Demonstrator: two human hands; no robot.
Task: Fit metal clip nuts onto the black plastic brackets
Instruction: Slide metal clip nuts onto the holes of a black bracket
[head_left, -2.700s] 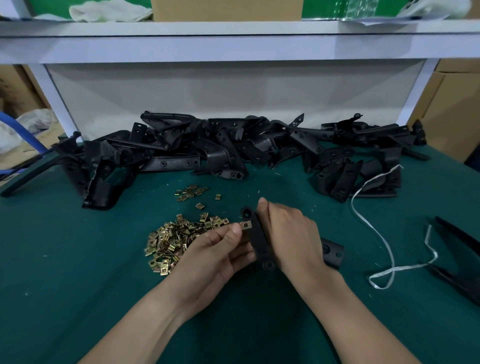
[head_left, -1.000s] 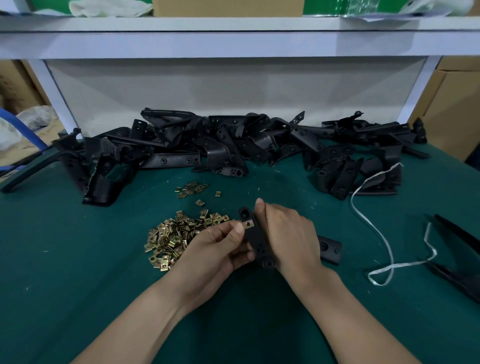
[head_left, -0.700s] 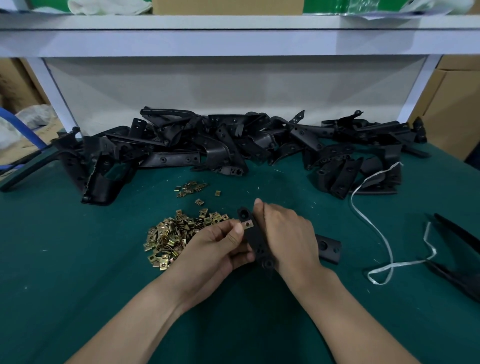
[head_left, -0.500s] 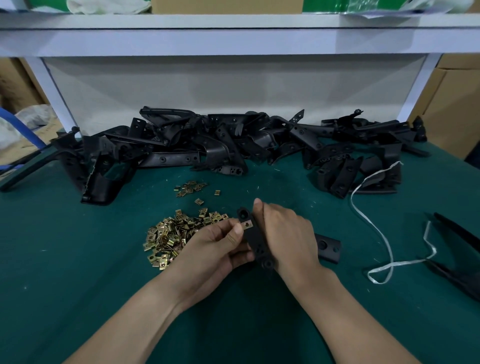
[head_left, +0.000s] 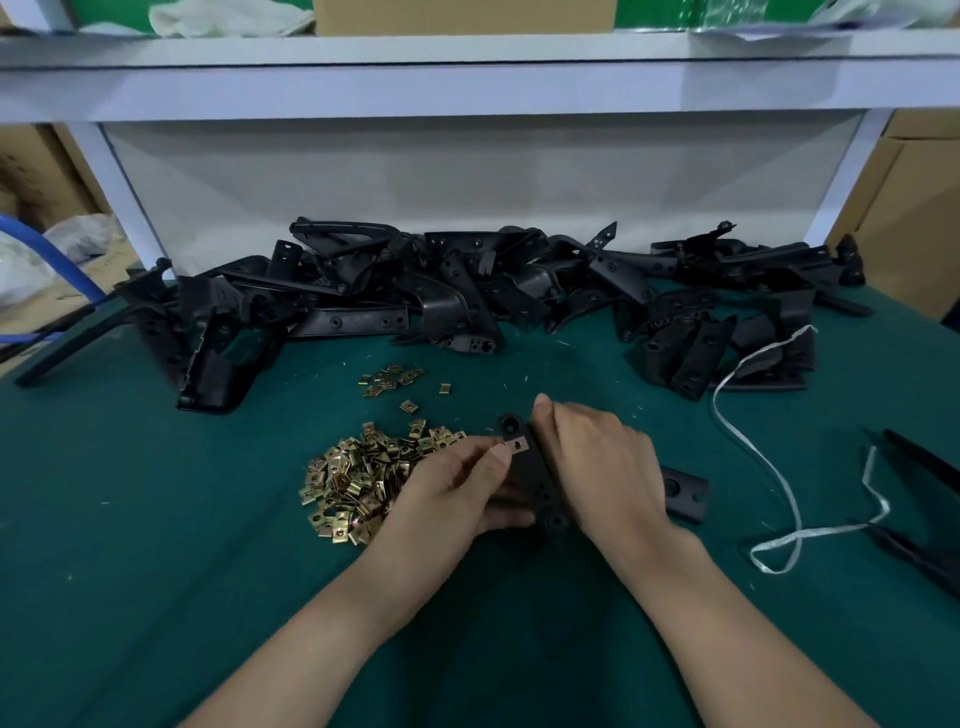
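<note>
On the green table (head_left: 156, 519), just right of the nut pile (head_left: 363, 478), the right hand (head_left: 597, 462) grips 1 bracket (head_left: 535, 478). The left hand (head_left: 457, 493) pinches 1 nut (head_left: 518, 445) on its edge. I think it helps to push the nut straight on till the holes meet.

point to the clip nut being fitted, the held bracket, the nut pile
clip nut (head_left: 518, 445), head view, top face
held bracket (head_left: 535, 478), head view, mid bar
nut pile (head_left: 358, 483), head view, heap's middle

Dim, soft overhead light; wide-angle edge warp; corners maybe blurred.
</note>
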